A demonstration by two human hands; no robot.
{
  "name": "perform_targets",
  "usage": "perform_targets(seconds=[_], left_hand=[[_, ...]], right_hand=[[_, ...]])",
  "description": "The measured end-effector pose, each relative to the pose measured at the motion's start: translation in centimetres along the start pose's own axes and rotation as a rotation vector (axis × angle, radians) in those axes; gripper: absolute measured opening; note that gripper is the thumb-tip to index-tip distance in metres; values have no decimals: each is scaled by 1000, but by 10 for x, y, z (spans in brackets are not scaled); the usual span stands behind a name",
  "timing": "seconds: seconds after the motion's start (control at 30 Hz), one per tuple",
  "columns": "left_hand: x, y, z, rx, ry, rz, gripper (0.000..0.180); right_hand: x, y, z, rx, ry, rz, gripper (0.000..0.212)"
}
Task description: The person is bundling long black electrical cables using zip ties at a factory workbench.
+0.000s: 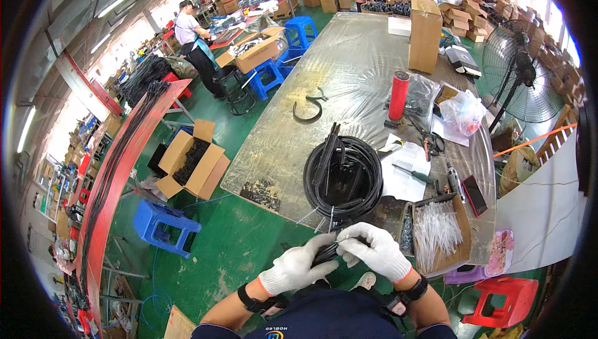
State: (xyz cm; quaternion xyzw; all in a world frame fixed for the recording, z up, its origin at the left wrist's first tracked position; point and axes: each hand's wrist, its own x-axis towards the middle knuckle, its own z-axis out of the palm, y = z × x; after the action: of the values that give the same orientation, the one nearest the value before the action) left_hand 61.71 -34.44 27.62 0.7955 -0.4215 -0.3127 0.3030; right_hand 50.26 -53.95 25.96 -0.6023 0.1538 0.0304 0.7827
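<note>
Both hands wear white knitted gloves and meet at the near edge of the table. My left hand [300, 268] is closed around a small bundle of black cable [326, 253]. Against the right end of that bundle, my right hand [375, 252] pinches its fingertips together; what is between them is too small to make out. Just beyond the hands lies a large coil of black cable [374, 183], with pale tie tails sticking out at its near side. An open cardboard box of white cable ties [438, 232] stands to the right of my right hand.
On the table [274, 146] are a red cylinder [398, 96], papers [408, 180], a green-handled screwdriver [418, 176], a phone [475, 195] and a tall carton [425, 37]. Blue stool [165, 227] and open carton [177, 152] stand left; fan [523, 68] and red stool [503, 301] right.
</note>
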Motion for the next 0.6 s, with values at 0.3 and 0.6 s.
perform_targets(seconds=[0.3, 0.6], left_hand=[[8, -7, 0, -371, 154, -77, 52], [23, -46, 28, -133, 475, 146, 69]], right_hand=[[26, 4, 14, 125, 168, -360, 9], [14, 45, 16, -161, 227, -425, 14]])
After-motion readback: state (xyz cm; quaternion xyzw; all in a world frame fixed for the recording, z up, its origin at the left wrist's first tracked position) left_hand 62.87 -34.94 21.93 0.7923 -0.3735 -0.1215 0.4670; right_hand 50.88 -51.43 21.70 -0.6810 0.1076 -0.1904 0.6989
